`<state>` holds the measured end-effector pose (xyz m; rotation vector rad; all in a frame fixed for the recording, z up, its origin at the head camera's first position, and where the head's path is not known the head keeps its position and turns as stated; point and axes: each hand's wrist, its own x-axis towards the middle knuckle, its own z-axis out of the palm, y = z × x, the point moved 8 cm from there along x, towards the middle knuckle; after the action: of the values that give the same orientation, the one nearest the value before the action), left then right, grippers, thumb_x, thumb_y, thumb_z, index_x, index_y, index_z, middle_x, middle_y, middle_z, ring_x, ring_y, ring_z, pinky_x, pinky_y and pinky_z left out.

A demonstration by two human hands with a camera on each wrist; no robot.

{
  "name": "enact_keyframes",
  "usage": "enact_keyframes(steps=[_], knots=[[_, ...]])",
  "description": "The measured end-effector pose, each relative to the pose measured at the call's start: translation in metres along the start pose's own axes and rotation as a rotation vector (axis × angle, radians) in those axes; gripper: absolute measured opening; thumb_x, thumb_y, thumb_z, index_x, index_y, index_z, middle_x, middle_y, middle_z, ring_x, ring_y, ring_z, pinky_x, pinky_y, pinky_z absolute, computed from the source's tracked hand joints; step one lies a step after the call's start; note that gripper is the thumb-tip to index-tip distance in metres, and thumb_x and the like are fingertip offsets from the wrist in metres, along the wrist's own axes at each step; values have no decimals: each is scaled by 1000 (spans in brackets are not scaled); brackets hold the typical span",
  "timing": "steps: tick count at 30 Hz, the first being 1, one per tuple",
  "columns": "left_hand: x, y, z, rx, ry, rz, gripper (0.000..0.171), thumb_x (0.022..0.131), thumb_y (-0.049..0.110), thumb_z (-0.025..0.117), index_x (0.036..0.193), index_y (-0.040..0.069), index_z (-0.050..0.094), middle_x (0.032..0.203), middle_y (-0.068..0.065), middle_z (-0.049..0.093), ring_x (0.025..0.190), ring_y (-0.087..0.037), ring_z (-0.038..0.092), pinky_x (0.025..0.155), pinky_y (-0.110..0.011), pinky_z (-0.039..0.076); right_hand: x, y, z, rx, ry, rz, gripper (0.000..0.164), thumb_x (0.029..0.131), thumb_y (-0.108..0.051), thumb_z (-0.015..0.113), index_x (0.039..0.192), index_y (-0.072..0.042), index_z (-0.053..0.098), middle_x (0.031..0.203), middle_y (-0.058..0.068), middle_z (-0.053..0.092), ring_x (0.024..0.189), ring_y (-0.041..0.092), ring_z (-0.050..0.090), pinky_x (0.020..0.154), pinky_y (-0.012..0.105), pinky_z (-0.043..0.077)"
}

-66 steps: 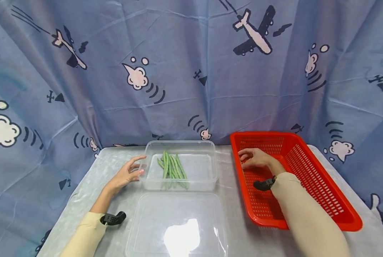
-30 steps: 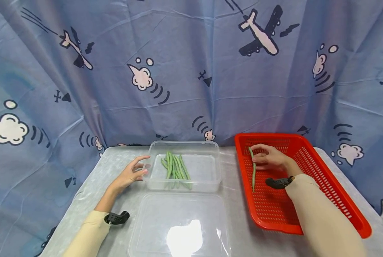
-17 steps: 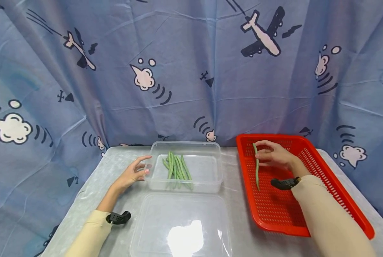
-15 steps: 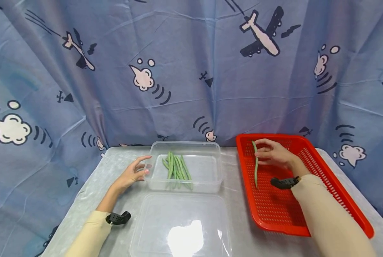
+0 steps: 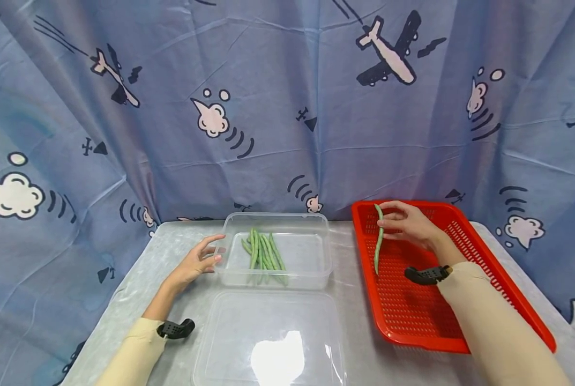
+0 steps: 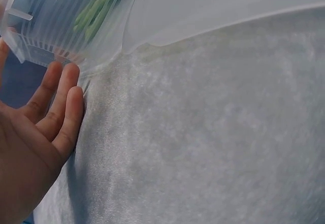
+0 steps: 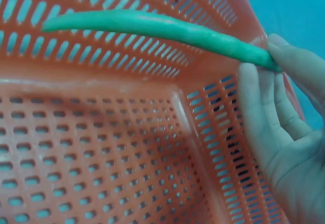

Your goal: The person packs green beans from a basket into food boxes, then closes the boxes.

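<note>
My right hand (image 5: pixel 408 225) pinches one green bean (image 7: pixel 152 25) near its end, between thumb and fingers. In the head view the bean hangs lengthwise over the left side of the red plastic basket (image 5: pixel 422 347). The right wrist view shows it above the slotted floor, across the basket's wall. My left hand (image 5: pixel 198 260) rests its extended fingers against the left side of a clear plastic container (image 5: pixel 311 252). Several green beans (image 5: pixel 265 252) lie together in that container, left of its middle. The left wrist view shows the fingertips (image 6: pixel 71 71) right at the container's wall.
A clear flat lid (image 5: pixel 268 321) lies in front of the container, reflecting a bright light. Both containers stand on a grey-white covered table (image 5: pixel 347 300). A blue curtain (image 5: pixel 268 107) printed with planes hangs close behind the table's back edge.
My right hand has taken a green bean from the basket's left side and raised it, shifting slightly up and left most recently. My left hand stays at the container.
</note>
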<state>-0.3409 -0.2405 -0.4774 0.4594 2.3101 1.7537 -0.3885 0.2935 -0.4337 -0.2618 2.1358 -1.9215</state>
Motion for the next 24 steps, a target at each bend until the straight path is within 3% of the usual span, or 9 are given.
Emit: enact_keyframes(steps=[11, 19, 24], knots=[[-1, -1, 0, -6, 10, 12, 57, 103, 4, 56, 156, 9, 36, 150, -34, 36, 134, -49, 37, 83, -44, 52, -7, -29, 14, 8, 56, -32, 52, 97, -10, 71, 141, -2, 45, 109, 8, 63, 97, 19, 65, 87, 45, 54], [-1, 2, -1, -2, 10, 29, 57, 103, 3, 56, 156, 8, 36, 151, -34, 34, 130, -50, 41, 80, -41, 52, -10, -49, 22, 95, 92, -104, 45, 96, -6, 72, 136, -4, 52, 103, 7, 66, 90, 18, 68, 80, 40, 57], [0, 3, -1, -2, 8, 35, 56, 103, 2, 55, 156, 7, 37, 153, -34, 31, 134, -51, 36, 81, -43, 53, -8, -64, 28, 120, 120, -135, 45, 95, -8, 73, 135, -6, 54, 103, 7, 65, 89, 19, 69, 81, 42, 56]])
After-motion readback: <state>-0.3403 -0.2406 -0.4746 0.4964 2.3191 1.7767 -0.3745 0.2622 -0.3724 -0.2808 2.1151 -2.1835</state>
